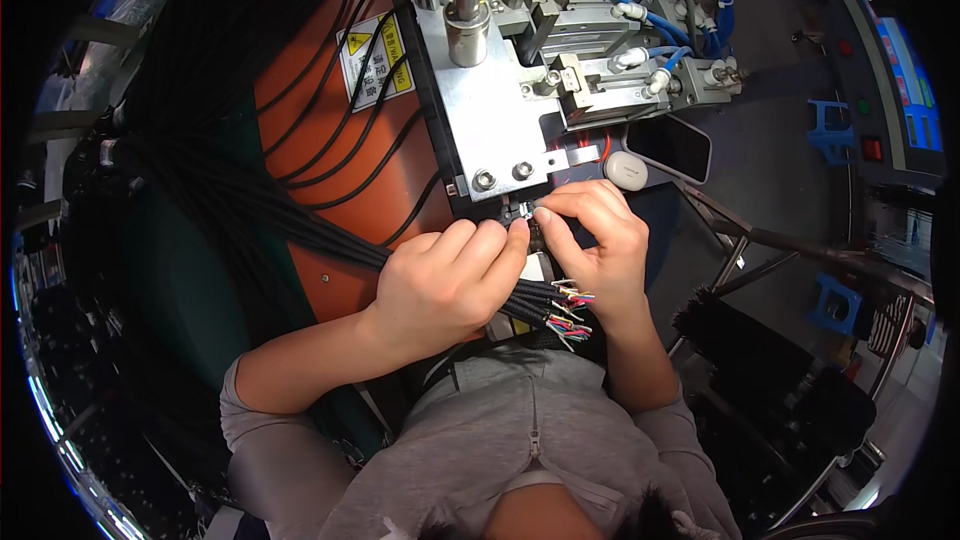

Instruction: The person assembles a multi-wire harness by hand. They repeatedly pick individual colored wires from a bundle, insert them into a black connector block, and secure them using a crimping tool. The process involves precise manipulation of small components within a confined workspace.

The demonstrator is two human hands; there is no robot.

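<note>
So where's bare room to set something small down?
Orange panel: patch between cable bundle and left forearm, one screw in it. Crowded: lower edge of metal plate, where left hand and right hand work; coloured wire ends below.

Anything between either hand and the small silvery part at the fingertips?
Nothing visible: fingertips of the left hand and right hand are right at the part. The metal plate sits just beyond it; the cables pass beneath the left hand, not between. Whether both hands touch the part, I can't tell.
</note>
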